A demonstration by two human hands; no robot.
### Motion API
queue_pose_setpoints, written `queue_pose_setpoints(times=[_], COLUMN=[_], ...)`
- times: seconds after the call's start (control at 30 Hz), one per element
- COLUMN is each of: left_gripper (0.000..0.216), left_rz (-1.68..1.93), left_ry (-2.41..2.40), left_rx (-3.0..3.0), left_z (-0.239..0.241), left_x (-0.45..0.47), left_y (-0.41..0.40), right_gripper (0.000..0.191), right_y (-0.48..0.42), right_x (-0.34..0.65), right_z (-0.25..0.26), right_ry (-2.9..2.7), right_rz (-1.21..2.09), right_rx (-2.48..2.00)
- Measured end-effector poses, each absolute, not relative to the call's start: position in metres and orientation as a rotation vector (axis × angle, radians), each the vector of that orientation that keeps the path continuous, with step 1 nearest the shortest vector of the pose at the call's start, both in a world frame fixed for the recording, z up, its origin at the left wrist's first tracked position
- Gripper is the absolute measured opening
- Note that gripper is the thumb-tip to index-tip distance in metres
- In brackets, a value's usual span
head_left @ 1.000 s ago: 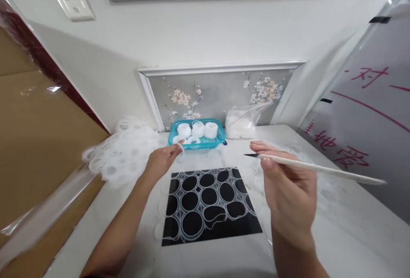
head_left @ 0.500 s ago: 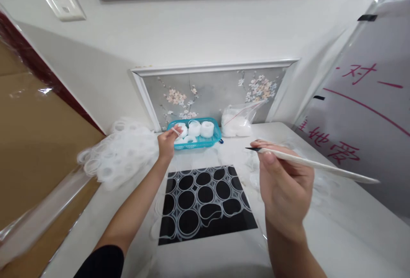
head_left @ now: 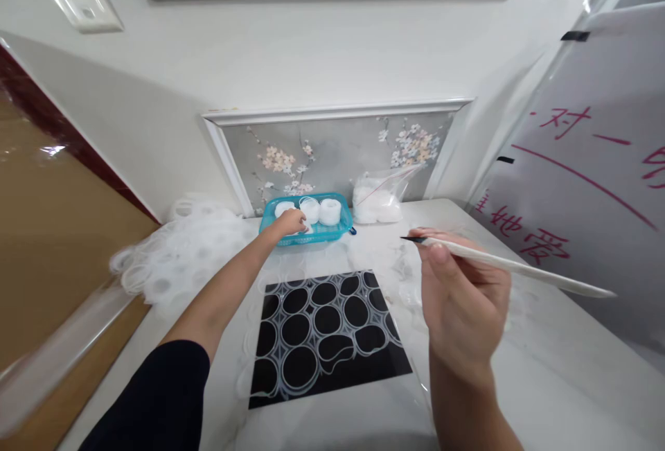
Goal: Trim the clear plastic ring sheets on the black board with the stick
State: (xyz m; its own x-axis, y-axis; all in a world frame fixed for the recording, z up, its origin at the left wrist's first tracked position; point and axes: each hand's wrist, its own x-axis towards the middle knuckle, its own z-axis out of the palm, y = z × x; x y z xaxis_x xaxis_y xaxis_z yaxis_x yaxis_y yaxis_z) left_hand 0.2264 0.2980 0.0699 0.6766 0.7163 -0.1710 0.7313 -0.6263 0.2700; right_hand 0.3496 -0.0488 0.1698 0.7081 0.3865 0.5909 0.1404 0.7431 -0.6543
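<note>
My left hand (head_left: 292, 222) reaches down into the blue basket (head_left: 339, 233), its fingers bent together against the white rolls inside. What they pinch, if anything, is hidden. Beside that hand, white ring-shaped rolls (head_left: 330, 213) stand upright in the basket. My right hand (head_left: 462, 292) is raised over the table's right side, closed around a slim white tool (head_left: 524, 271) with a dark pointed tip aimed left. Between my arms, a black sheet (head_left: 368, 366) lies flat, covered with translucent rings (head_left: 299, 366); one near its front is bent out of round.
A heap of translucent rings (head_left: 179, 257) lies at the left. Behind the table, a zip bag (head_left: 378, 200) of white material leans near the wall beside the basket. A written-on white board (head_left: 587, 160) bounds the right side; brown cardboard (head_left: 57, 229) stands at the left.
My left hand has lowered from above the basket's left end into it, its fingers now pointing down among the rolls. My right hand holds the white tool in nearly the same place.
</note>
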Motion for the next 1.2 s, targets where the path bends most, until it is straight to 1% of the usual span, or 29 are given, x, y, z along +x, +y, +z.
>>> queue_pose_setpoints(times=[0.17,0.33,0.47,0.6,0.7,0.77,0.8,0.87,0.93,0.97,1.03,1.1,1.2], left_gripper=[0.035,0.034,0.034,0.027,0.019,0.017,0.016,0.023,0.032,0.031,0.026,0.024,0.025], left_rz=[-0.182,-0.16,-0.031,0.222,0.417,0.43,0.387,0.216,0.052,0.029,-0.034,-0.098,-0.156], left_ry=[1.168,1.174,1.173,1.146,1.044,0.879,0.762,0.448,0.214,0.174,0.229,0.318,0.323], left_rx=[2.63,2.614,2.564,2.5,2.447,2.413,2.397,2.339,2.255,2.23,2.202,2.158,2.075], left_z=[0.065,0.063,0.068,0.083,0.093,0.091,0.087,0.074,0.059,0.052,0.042,0.041,0.056], left_x=[0.232,0.232,0.231,0.231,0.241,0.252,0.258,0.271,0.282,0.288,0.297,0.303,0.302], left_y=[0.302,0.301,0.296,0.282,0.244,0.199,0.173,0.119,0.076,0.061,0.045,0.045,0.059], right_gripper=[0.012,0.009,0.01,0.012,0.012,0.011,0.009,0.006,0.006,0.008,0.007,0.007,0.025], right_y=[-0.048,-0.048,-0.047,-0.049,-0.059,-0.072,-0.079,-0.092,-0.103,-0.108,-0.118,-0.131,-0.145], right_x=[0.352,0.354,0.354,0.353,0.349,0.346,0.344,0.342,0.345,0.348,0.358,0.365,0.357], right_z=[0.17,0.17,0.169,0.17,0.176,0.182,0.186,0.191,0.19,0.187,0.171,0.143,0.087], right_ry=[-0.79,-0.777,-0.794,-0.784,-0.781,-0.792,-0.793,-0.79,-0.799,-0.819,-0.871,-0.875,-0.776], right_rz=[0.143,0.105,0.104,0.114,0.094,0.042,0.004,-0.117,-0.211,-0.211,-0.075,0.203,0.645], right_rx=[-0.741,-0.749,-0.724,-0.734,-0.722,-0.714,-0.72,-0.736,-0.791,-0.848,-1.03,-1.251,-1.461])
